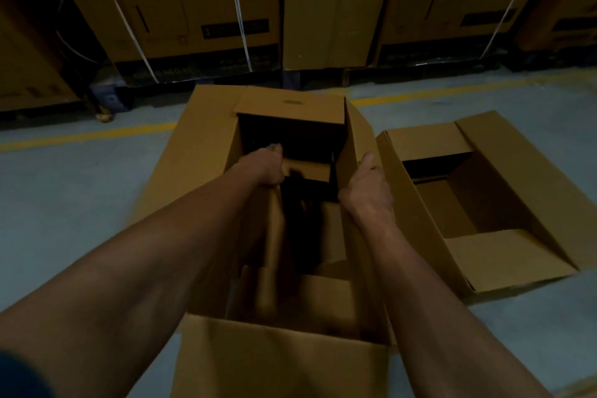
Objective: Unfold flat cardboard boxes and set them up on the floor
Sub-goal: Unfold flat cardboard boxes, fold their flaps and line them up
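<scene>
Now the box [210,139] stands open on the floor [64,191], long axis running away from the person. Left hand [266,168] grips the left wall's rim; right hand [366,184] curls over the right wall (flaps up). Second box [504,203] sits just right.
</scene>
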Action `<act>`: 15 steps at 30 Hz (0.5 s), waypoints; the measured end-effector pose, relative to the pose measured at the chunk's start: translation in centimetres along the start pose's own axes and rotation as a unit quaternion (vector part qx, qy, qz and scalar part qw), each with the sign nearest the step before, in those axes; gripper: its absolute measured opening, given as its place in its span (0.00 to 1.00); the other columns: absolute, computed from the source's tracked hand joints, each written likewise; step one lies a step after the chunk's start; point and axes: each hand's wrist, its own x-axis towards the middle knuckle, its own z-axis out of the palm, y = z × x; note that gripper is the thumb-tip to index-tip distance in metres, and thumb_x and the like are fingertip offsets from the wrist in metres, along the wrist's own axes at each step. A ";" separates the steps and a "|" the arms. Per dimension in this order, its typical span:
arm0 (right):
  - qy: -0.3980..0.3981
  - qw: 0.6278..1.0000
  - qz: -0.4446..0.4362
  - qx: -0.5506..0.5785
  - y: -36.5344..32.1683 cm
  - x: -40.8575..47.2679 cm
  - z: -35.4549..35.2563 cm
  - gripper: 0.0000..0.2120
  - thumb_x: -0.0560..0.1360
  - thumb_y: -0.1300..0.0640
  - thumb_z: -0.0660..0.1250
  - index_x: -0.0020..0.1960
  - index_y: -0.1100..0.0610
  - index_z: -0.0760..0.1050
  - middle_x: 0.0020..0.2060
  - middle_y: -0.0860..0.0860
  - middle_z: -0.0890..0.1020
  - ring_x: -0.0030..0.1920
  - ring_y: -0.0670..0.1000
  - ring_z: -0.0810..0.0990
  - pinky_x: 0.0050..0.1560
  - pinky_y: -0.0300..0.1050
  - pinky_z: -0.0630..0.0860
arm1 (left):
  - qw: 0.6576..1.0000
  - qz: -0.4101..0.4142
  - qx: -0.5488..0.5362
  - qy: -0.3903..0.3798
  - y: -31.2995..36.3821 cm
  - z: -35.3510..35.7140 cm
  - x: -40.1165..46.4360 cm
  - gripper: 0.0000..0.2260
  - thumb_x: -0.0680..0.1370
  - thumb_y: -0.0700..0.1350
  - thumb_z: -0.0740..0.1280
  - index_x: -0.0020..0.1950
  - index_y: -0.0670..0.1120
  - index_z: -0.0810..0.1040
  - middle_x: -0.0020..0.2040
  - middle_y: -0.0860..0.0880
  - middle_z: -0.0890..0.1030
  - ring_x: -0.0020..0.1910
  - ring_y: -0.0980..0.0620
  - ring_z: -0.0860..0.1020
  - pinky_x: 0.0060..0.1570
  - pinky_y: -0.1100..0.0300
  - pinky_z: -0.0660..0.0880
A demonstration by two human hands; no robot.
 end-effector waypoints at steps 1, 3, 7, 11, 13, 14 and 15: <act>0.000 1.000 0.001 0.001 0.0 0.1 0.1 0.28 0.74 0.59 0.76 0.65 0.55 0.60 0.57 0.59 0.74 0.55 0.61 0.78 0.49 0.55 0.78 | 1.000 -0.004 -0.004 0.002 -0.1 -0.2 0.8 0.40 0.83 0.53 0.66 0.86 0.43 0.45 0.86 0.42 0.48 0.83 0.38 0.57 0.80 0.42 0.61; 0.000 1.000 0.001 -0.002 0.2 0.4 0.3 0.29 0.74 0.59 0.76 0.66 0.55 0.61 0.56 0.59 0.74 0.54 0.60 0.78 0.50 0.56 0.80 | 0.999 -0.014 -0.011 0.028 -0.2 -0.6 2.2 0.43 0.83 0.55 0.66 0.86 0.43 0.41 0.86 0.43 0.45 0.82 0.36 0.55 0.79 0.40 0.61; -0.010 1.000 -0.004 -0.016 0.6 0.8 0.9 0.32 0.77 0.60 0.74 0.74 0.54 0.59 0.56 0.58 0.74 0.53 0.58 0.77 0.54 0.56 0.81 | 0.982 0.013 -0.021 0.185 0.9 -2.3 3.5 0.39 0.82 0.51 0.66 0.85 0.46 0.46 0.84 0.41 0.52 0.79 0.36 0.61 0.73 0.38 0.69; -0.014 1.000 -0.017 -0.010 1.1 1.2 1.5 0.37 0.78 0.63 0.71 0.79 0.51 0.54 0.59 0.59 0.73 0.56 0.60 0.77 0.57 0.60 0.81 | 0.971 0.043 -0.016 0.235 2.2 -5.0 5.4 0.46 0.82 0.47 0.69 0.85 0.48 0.36 0.84 0.46 0.31 0.80 0.36 0.60 0.65 0.41 0.76; -0.014 1.000 -0.014 0.005 1.3 1.4 1.5 0.36 0.77 0.65 0.69 0.79 0.52 0.55 0.60 0.59 0.73 0.57 0.61 0.77 0.57 0.62 0.81 | 0.974 0.039 -0.011 0.222 2.8 -6.3 7.0 0.49 0.81 0.47 0.71 0.85 0.49 0.33 0.83 0.47 0.28 0.79 0.34 0.60 0.61 0.40 0.77; -0.015 1.000 -0.011 0.005 1.4 1.6 1.6 0.36 0.78 0.65 0.68 0.79 0.52 0.55 0.61 0.59 0.73 0.58 0.61 0.77 0.57 0.62 0.81 | 0.976 0.033 -0.012 0.214 3.0 -7.0 8.0 0.50 0.81 0.47 0.71 0.84 0.49 0.32 0.82 0.48 0.27 0.79 0.33 0.60 0.61 0.39 0.75; -0.016 1.000 -0.005 0.005 1.5 1.8 1.7 0.36 0.78 0.65 0.68 0.80 0.51 0.54 0.61 0.59 0.74 0.58 0.61 0.77 0.58 0.62 0.81 | 0.979 0.030 -0.014 0.202 3.3 -7.4 9.0 0.51 0.82 0.48 0.71 0.84 0.50 0.31 0.82 0.48 0.26 0.79 0.32 0.59 0.63 0.37 0.74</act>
